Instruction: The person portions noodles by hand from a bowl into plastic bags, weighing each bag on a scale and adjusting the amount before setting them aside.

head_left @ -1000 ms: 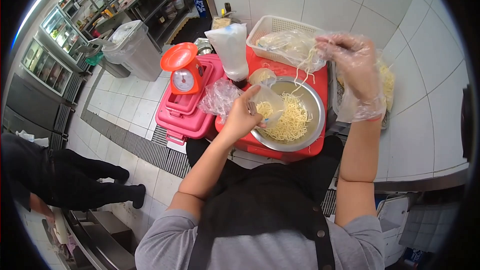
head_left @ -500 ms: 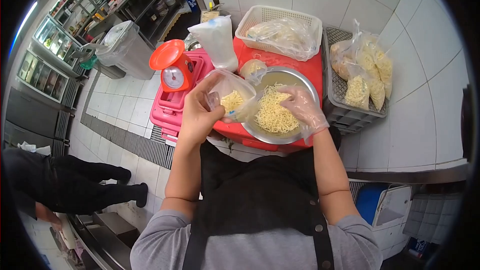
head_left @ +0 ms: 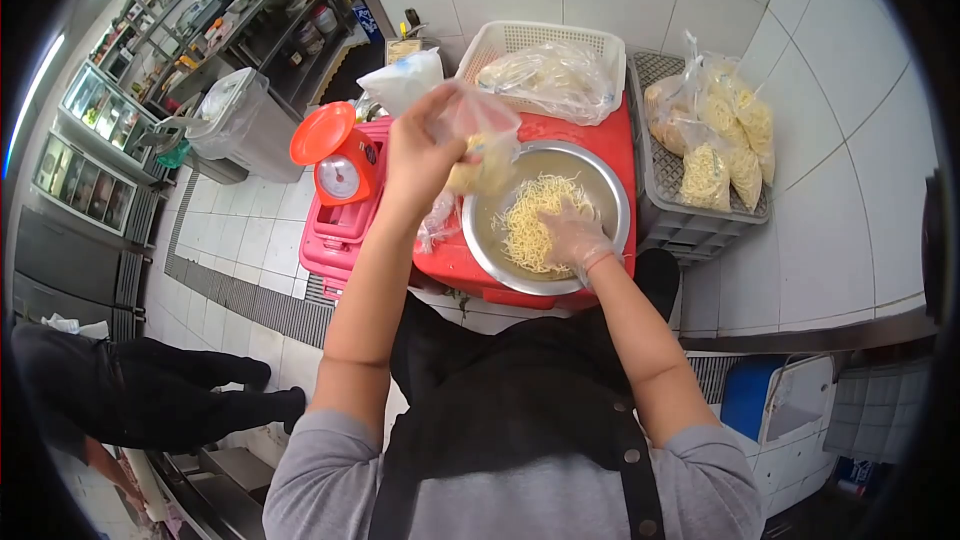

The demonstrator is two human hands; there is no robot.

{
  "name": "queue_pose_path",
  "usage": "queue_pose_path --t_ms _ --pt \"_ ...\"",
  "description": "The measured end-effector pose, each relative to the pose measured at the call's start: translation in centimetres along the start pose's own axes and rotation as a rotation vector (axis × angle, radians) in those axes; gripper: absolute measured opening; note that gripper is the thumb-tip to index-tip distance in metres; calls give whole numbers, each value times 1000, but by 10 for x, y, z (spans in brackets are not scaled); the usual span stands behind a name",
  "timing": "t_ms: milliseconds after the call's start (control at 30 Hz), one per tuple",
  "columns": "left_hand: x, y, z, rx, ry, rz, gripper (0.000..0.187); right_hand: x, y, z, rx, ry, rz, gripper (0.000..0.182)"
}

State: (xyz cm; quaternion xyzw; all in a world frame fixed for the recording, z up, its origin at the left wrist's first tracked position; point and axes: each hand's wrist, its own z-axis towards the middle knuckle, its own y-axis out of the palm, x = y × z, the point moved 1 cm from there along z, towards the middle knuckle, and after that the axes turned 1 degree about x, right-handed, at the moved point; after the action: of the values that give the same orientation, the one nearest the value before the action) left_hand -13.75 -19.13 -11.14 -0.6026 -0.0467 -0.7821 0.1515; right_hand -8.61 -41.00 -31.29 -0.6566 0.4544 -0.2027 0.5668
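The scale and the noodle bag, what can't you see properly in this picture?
Head view only:
- Scale: its dial is too small to read.
- Small bag: blurred, and the left hand covers part of it, so the noodle amount is unclear.
- Right hand: its fingertips are buried in the noodles in the bowl.
- White basket: crumpled plastic hides its contents.

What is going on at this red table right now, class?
A person portions noodles by hand. The left hand holds up a small clear bag with some noodles in it, above the rim of a metal bowl. The gloved right hand rests in the loose noodles inside that bowl. An orange scale stands to the left, and filled noodle bags lie in a grey crate on the right.
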Motion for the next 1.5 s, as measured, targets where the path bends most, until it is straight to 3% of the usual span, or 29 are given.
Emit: queue_pose_path --t_ms 67,333,400,433,500,567,600,667,733,767,800,867,900,933,1033,1133,1233,1367,1400,1467,1500 --pt "-19 17 36 18 26 -72 66 3 0 4 -135 -4 84 104" --pt "-166 92 114 110 64 -10 68 -3 4 -3 -95 56 113 99" --pt "-221 92 118 9 59 268 67 -2 6 -2 -94 59 112 99" --pt "-207 89 108 -86 1 369 66 -3 6 -2 -91 64 115 99" --pt "-191 83 89 -81 -26 391 56 -5 1 -4 -109 68 126 99" --pt "-181 74 87 -56 340 372 46 -5 1 -2 -128 79 136 99" --pt "-152 61 86 -79 245 392 38 -6 1 0 -130 72 142 99" --pt "-128 27 97 247 667 650 45 -6 2 -1 -132 90 147 99" --pt "-72 -6 96 557 555 950 60 9 31 15 -82 36 151 99" --pt "-65 -29 107 603 544 1097 77 8 31 15 -81 38 149 98" --pt "-58 -44 111 647 442 1312 76 7 31 15 -79 39 146 98" --pt "-65 -74 126 405 177 1261 62 8 36 18 -75 39 153 97" --pt "-85 -94 145 261 123 1034 44 9 37 19 -74 41 157 97" --pt "-83 -93 145 262 127 1035 44 4 27 14 -71 41 158 97" --pt "-80 -89 145 284 262 999 33 -5 9 3 -114 89 149 100" --pt "-67 -90 152 399 356 1040 29 0 18 7 -114 95 160 92" --pt "-34 -99 165 419 463 998 24 3 24 14 -98 53 115 99" --pt "25 -111 167 639 771 745 17 -6 6 7 -140 105 107 99" --pt "43 -111 160 671 936 610 18 -8 5 6 -151 116 97 100" --pt "67 -105 126 695 949 365 22 -7 11 6 -132 107 87 95" --pt "69 -103 109 667 915 196 23 -2 20 8 -21 58 112 82"
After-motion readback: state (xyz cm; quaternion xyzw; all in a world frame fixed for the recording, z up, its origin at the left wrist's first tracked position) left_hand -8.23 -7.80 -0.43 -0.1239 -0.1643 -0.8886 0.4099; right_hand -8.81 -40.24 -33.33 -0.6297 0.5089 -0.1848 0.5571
